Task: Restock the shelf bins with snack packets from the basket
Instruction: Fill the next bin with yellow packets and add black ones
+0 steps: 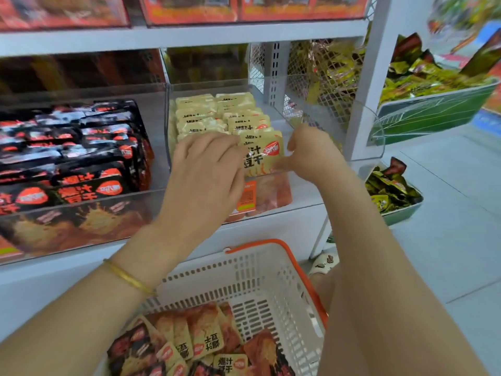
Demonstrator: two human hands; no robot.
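Shelf [189, 36]: two clear bins on this tier, one of black packets [81, 147] left of the fingers, the yellow bin [306, 185] under them. One basket [244, 280] below the wrists, mixed packets, too jumbled to count. Left hand [206, 169] curls onto the front yellow packet [267, 156]; right hand [311, 153] pinches its right edge. Two yellow rows behind the fingers, roughly five or six each. Best: seat it upright, flush with the right row.

single head-worn wide-angle view, aimed forward and down at a shelf front from close range — clear shelf bin [299, 185] at centre, left hand [206, 169] and right hand [311, 153] extended from the lower edge, basket [252, 270] directly beneath, floor [447, 253] along the right edge.
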